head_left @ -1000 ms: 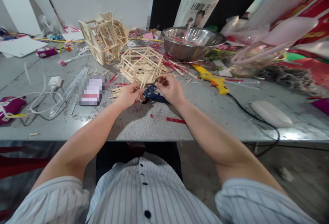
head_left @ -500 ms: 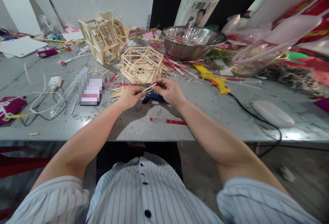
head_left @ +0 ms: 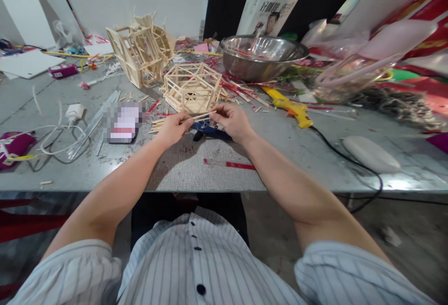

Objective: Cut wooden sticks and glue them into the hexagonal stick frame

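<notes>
Your left hand (head_left: pixel 176 128) and right hand (head_left: pixel 230 121) are both closed to a pinch, sharing one thin wooden stick (head_left: pixel 201 117) between them; whether a second lies against it cannot be told. You have it just above one blue hand tool (head_left: pixel 213 130) on the worktop (head_left: pixel 182 169), in front of two wooden frames: one smaller (head_left: pixel 182 95), one larger (head_left: pixel 140 68) behind it to the left. Beside your left hand lie several loose sticks (head_left: pixel 158 126), too bunched to count, then one phone (head_left: pixel 124 123). Off to your right sit one yellow glue gun (head_left: pixel 292 109), one metal bowl (head_left: pixel 254 68) and one pale oval object (head_left: pixel 371 153)
</notes>
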{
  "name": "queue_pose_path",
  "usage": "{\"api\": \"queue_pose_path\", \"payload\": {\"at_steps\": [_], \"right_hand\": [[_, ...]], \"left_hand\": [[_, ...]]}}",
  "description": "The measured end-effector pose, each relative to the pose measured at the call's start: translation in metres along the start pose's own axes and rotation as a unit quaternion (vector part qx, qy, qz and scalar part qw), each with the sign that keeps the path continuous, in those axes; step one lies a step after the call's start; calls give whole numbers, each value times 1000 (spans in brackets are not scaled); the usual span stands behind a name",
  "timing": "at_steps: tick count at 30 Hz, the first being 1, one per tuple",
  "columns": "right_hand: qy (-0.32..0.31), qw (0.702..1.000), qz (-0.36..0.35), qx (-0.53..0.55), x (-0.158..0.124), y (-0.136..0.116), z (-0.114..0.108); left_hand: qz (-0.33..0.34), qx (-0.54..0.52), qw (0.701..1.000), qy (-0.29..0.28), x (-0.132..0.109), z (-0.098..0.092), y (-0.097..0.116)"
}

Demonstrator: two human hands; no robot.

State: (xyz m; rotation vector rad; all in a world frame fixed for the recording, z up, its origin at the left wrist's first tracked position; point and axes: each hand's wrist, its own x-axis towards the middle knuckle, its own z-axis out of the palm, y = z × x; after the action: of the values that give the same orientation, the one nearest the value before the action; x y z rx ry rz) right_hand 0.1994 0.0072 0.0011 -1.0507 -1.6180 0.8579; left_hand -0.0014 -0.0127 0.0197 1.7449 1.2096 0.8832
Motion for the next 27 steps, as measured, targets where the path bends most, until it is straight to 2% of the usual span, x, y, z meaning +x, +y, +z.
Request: {"api": "queue_pose_path", "payload": {"at_steps": [4,7,10,15,17,20,24,27], "right_hand": [[-10,999,10,-40,1,3,1],[-3,988,-19,-154,0,2,-1],[-41,957,-40,-283,0,-3,-6],[-135,905,-3,-404,1,-4,-14],[-137,892,13,-431,1,-5,-16],[-142,887,7,-439,0,-8,-18],[-200,876,-6,-439,-3,-12,-15],[-218,874,-13,-434,-4,-10,-13]], "left_hand": [[-17,0,1000,9,1,-1,-2],[0,50,998,34,2,-3,-3],[27,98,992,79,4,-9,-5],[15,185,973,138,8,-28,-1],[-3,250,958,139,10,-38,1],[-34,301,947,111,11,-47,3],[-64,333,935,101,12,-49,2],[-71,362,925,95,13,-47,0]]}}
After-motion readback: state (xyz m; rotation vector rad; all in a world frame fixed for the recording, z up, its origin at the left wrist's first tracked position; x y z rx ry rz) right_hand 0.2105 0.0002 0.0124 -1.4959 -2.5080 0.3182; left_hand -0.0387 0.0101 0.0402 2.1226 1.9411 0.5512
